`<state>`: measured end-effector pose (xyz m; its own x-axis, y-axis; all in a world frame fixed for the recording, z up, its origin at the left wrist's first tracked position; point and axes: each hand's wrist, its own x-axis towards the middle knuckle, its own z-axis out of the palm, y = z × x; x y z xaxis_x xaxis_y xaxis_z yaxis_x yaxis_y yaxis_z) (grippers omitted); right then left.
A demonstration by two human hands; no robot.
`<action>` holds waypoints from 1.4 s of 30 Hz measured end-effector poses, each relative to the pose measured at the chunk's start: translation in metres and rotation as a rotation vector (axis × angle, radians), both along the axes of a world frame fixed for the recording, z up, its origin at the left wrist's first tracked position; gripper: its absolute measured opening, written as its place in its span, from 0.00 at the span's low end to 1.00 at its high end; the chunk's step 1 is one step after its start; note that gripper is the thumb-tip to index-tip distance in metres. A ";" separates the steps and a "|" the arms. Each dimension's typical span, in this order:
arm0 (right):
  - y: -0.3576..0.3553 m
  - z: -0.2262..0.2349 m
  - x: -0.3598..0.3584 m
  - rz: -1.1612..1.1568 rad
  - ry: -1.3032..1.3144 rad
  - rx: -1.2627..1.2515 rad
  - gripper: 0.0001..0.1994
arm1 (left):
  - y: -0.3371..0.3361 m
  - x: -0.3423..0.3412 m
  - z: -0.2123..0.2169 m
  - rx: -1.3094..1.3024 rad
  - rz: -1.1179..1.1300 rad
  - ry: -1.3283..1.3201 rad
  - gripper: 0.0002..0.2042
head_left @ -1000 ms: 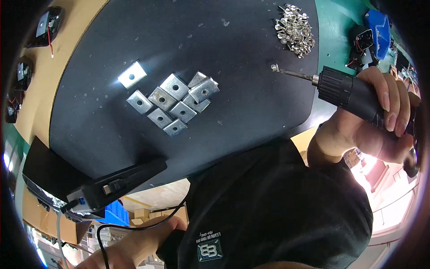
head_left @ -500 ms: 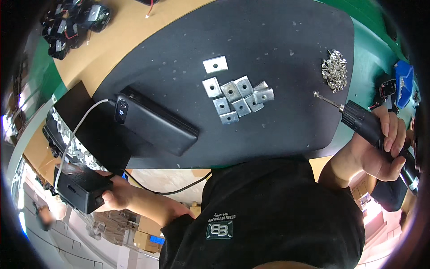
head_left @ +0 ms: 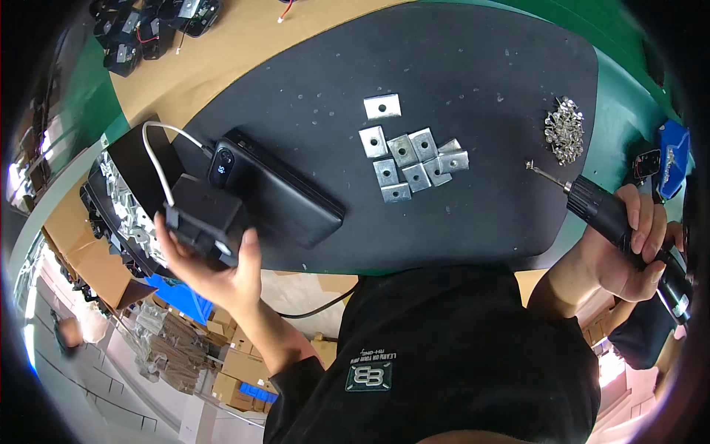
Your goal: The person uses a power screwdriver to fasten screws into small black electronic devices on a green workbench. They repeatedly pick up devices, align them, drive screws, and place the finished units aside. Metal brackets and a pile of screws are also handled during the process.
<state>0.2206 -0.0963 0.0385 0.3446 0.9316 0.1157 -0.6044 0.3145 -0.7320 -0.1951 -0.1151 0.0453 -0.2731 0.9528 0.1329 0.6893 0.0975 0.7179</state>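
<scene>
My left hand (head_left: 214, 277) holds a small black box (head_left: 208, 214) with fingers spread along its sides. A white cable (head_left: 150, 159) links that box to a black power bank (head_left: 277, 189) lying on the dark mat. In my right hand (head_left: 629, 248) is a black electric screwdriver (head_left: 595, 209), its bit pointing left over the mat. A small screw (head_left: 529, 165) sits at the bit's tip. Between the hands lie several bent metal plates (head_left: 416, 176), each with a hole, and one separate plate (head_left: 382, 107) is above them. A heap of screws (head_left: 564, 132) rests near the mat's right edge.
Black housings with wires (head_left: 140, 33) stand at the far left of the table. A container of metal pieces (head_left: 126, 203) is at the left edge. A blue object (head_left: 673, 159) lies at the right. Cardboard boxes (head_left: 244, 362) stand below, and a black cable (head_left: 318, 307) hangs by the table edge.
My left hand has raised the black box up and to the right, beside the power bank, and turned it. The white cable now arches higher. My right hand keeps the screwdriver nearly still.
</scene>
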 end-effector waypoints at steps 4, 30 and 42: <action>-0.001 0.001 0.001 -0.005 -0.027 -0.010 0.18 | 0.002 -0.001 -0.010 -0.125 0.072 0.002 0.43; -0.009 -0.008 0.013 0.004 0.057 0.009 0.16 | -0.001 0.051 -0.020 -0.286 -0.544 0.577 0.31; -0.013 -0.004 0.014 -0.043 -0.016 -0.030 0.16 | 0.027 0.016 0.001 -0.111 -0.107 0.733 0.26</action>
<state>0.2348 -0.1092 0.0342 0.3826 0.9192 0.0935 -0.5793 0.3175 -0.7508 -0.1789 -0.0885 0.0463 -0.0568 0.9876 0.1466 0.9970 0.0484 0.0604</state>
